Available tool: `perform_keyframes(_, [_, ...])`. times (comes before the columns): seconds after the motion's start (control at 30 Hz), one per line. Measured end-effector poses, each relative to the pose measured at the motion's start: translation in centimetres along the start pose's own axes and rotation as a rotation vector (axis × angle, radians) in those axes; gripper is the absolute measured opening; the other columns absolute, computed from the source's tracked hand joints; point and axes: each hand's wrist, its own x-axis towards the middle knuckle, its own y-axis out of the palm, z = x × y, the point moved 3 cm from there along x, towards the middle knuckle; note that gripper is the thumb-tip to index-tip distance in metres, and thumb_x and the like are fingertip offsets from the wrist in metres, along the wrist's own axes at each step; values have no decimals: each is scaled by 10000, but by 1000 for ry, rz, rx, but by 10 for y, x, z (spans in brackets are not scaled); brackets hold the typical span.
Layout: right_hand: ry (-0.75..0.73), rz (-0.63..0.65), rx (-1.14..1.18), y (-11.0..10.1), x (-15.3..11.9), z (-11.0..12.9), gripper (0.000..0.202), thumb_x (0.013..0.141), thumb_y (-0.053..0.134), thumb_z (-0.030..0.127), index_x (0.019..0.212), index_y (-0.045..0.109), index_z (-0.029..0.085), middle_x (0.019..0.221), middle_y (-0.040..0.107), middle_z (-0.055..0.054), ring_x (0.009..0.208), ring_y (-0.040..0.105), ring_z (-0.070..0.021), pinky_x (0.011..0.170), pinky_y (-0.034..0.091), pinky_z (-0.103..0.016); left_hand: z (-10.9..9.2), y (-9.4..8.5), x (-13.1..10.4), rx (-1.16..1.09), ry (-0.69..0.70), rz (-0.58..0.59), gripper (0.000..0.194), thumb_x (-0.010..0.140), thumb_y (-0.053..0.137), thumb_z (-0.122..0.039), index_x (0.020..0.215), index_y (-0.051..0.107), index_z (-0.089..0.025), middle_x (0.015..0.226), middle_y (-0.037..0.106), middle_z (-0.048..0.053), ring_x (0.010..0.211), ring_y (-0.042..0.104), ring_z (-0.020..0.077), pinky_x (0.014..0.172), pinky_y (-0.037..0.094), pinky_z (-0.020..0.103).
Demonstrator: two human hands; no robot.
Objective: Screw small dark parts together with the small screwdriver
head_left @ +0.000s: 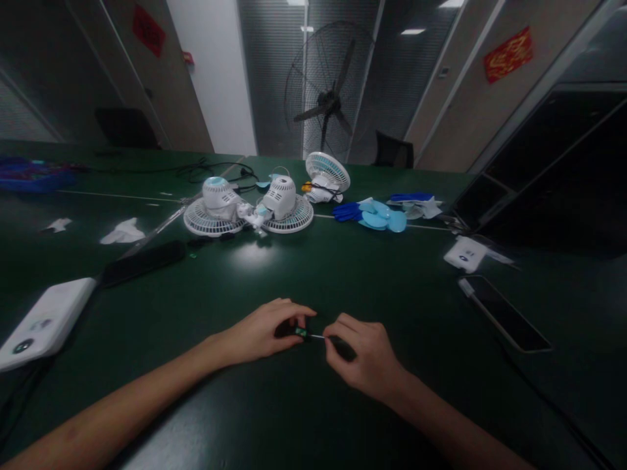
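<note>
Near the front middle of the table, my left hand (272,329) is closed with a small green circuit board (301,332) at its thumb and fingertips. My right hand (362,352) pinches a thin, bright metal rod (317,336), perhaps the shaft of a small tool; its other end is hidden in the fingers. The rod's tip points left and reaches the edge of the board, though blur hides whether they touch. Both hands stay low, close to the dark green tabletop (274,405).
Several white desk fans (281,199) lie at the back, beside light-blue fan blades (379,215) and blue gloves (347,211). A white power bank (44,320) is on the left. To the right lie a phone (507,313) and a smaller white device (465,254).
</note>
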Motion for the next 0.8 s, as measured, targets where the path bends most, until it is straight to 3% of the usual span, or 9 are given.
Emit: perform_keyframes(0.8, [-66,113,-25,7,-2,0,166,1073,548,236,1153,692,218,1038,718,-45,818,678,-160,658,470,-276,-4,3,2,-7,45,17,482,995,736,-298,1453,585,-282,1109,708,56,1041,646,225,926,496,379])
